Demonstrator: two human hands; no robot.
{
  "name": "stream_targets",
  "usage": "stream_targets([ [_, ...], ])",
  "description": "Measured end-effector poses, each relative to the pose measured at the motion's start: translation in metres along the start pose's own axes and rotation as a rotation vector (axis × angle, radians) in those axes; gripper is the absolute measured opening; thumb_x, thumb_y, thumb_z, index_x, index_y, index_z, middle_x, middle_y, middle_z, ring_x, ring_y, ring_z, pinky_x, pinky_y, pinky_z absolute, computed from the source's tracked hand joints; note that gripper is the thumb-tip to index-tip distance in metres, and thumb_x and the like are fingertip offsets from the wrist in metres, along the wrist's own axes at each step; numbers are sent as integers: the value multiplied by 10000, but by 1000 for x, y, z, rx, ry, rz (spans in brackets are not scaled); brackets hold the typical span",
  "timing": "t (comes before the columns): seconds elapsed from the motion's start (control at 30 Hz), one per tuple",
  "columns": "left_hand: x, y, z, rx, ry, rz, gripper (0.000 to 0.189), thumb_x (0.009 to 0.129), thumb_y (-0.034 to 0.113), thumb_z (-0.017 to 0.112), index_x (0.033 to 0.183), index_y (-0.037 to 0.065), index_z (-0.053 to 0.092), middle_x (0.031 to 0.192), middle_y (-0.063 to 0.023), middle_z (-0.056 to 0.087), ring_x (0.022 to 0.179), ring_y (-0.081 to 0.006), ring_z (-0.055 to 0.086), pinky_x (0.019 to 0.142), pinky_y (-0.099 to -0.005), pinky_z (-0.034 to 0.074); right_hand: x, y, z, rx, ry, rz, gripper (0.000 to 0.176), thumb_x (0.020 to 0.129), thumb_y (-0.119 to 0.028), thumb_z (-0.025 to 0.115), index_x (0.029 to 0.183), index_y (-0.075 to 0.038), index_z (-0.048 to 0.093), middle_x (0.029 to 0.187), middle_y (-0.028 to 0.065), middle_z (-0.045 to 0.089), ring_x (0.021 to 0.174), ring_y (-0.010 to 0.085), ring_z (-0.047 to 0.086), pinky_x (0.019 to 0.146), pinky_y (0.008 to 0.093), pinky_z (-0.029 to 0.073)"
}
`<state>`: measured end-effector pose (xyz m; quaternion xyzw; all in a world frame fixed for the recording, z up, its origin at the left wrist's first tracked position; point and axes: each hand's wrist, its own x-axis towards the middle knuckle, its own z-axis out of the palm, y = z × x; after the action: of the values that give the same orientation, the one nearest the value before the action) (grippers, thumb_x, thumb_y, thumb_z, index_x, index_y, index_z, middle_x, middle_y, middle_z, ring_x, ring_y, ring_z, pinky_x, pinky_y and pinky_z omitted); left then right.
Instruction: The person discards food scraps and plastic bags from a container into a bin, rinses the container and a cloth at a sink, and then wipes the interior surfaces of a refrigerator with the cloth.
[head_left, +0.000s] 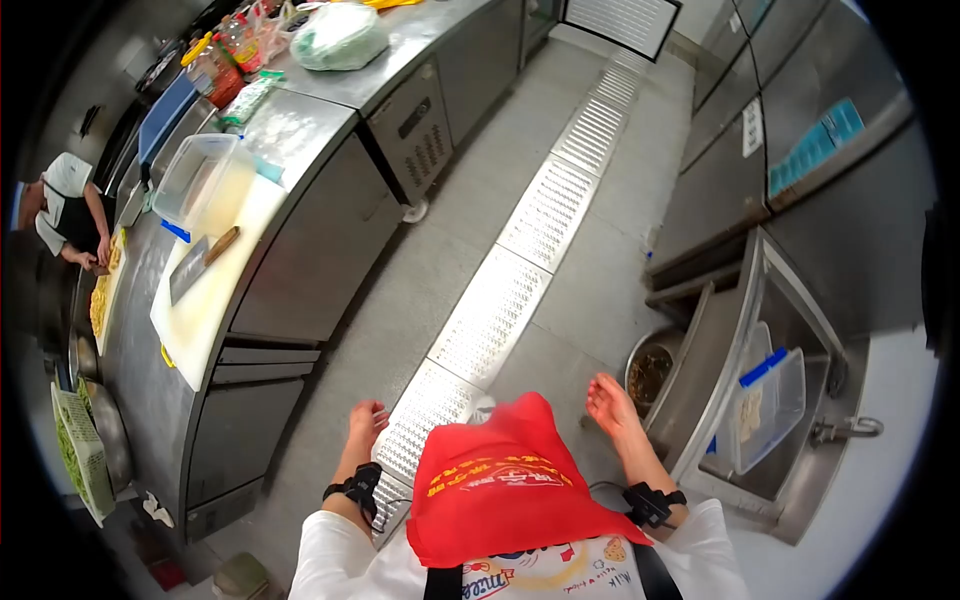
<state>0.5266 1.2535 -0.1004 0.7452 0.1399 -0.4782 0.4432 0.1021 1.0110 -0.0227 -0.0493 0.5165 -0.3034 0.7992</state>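
My left hand (368,418) hangs in the air over the floor to the left of my red apron (500,475), its fingers loosely bent with nothing in them. On the other side, my right hand (609,402) is held out, palm partly showing and fingers apart, also without anything in it. A metal pot (652,378) with brownish contents stands on the floor just beyond my right hand. Close by is the steel sink (690,455), where a clear plastic container (785,410) with a blue clip and some pale pieces rests. Neither hand touches these things.
A cleaver (190,270) lies on a white cutting board (215,320) beside a clear plastic tub (195,180) on the left counter. A co-worker (75,210) handles yellow food at far left. A metal floor grate (490,315) runs ahead; steel cabinets (740,150) stand right.
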Motion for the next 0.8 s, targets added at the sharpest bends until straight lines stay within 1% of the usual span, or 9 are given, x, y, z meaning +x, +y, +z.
stream_targets([
  [0.1, 40, 68, 47, -72, -47, -16, 142, 810, 174, 473, 816, 36, 504, 870, -122, 577, 801, -268, 593, 630, -393, 522, 36, -5, -8, 21, 120, 35, 129, 831, -159, 600, 940, -101, 566, 879, 27, 587, 772, 131, 559, 664, 272, 461],
  [0.17, 64, 124, 89, -62, -97, 30, 125, 820, 166, 459, 844, 46, 488, 890, -112, 562, 812, -259, 589, 642, -394, 524, 66, -7, -27, 29, 204, 33, 136, 824, -184, 613, 933, -110, 577, 869, 20, 599, 776, 130, 571, 662, 277, 467],
  [0.27, 107, 212, 157, 11, -216, 143, 241, 835, 173, 457, 1039, 45, 461, 988, -110, 532, 832, -251, 583, 642, -393, 521, 109, -15, -36, 74, 339, 32, 120, 810, -185, 626, 901, -120, 583, 827, 23, 608, 746, 134, 578, 653, 294, 472],
  [0.37, 138, 301, 229, 34, -287, 206, 255, 836, 174, 479, 1065, 63, 463, 1050, -109, 503, 864, -253, 570, 640, -399, 521, 159, -27, -32, 154, 369, 42, 122, 781, -166, 648, 882, -132, 588, 799, 6, 601, 728, 142, 567, 641, 298, 468],
  [0.47, 182, 361, 292, 73, -308, 190, 245, 857, 206, 485, 1071, 87, 474, 1022, -88, 497, 850, -242, 565, 639, -388, 525, 201, -44, -8, 206, 396, 63, 72, 815, -153, 603, 870, -120, 571, 785, 1, 600, 706, 130, 577, 634, 288, 470],
  [0.57, 231, 389, 332, 109, -311, 157, 251, 878, 255, 486, 1074, 98, 497, 997, -79, 497, 846, -237, 565, 637, -392, 534, 220, -62, 41, 193, 442, 36, 111, 824, -151, 598, 922, -112, 567, 806, 3, 602, 727, 127, 579, 641, 280, 471],
  [0.67, 288, 391, 350, 105, -346, 57, 262, 883, 278, 492, 1078, 105, 511, 987, -76, 500, 842, -236, 567, 645, -405, 540, 248, -72, 93, 150, 444, 57, 181, 816, -153, 616, 981, -101, 565, 837, 11, 597, 744, 136, 573, 633, 286, 471],
  [0.77, 358, 378, 366, 107, -281, -112, 270, 910, 273, 446, 1111, 104, 505, 1061, -105, 486, 913, -272, 541, 727, -438, 513, 289, -61, 117, 145, 466, 97, 186, 831, -146, 597, 1006, -96, 559, 846, 17, 597, 752, 128, 575, 634, 278, 472],
  [0.8, 386, 370, 370, 100, -253, -133, 271, 902, 272, 464, 1115, 107, 496, 1052, -103, 483, 904, -269, 544, 710, -437, 522, 304, -53, 121, 156, 469, 85, 187, 835, -147, 591, 1012, -94, 557, 850, 18, 596, 751, 125, 574, 633, 275, 472],
])
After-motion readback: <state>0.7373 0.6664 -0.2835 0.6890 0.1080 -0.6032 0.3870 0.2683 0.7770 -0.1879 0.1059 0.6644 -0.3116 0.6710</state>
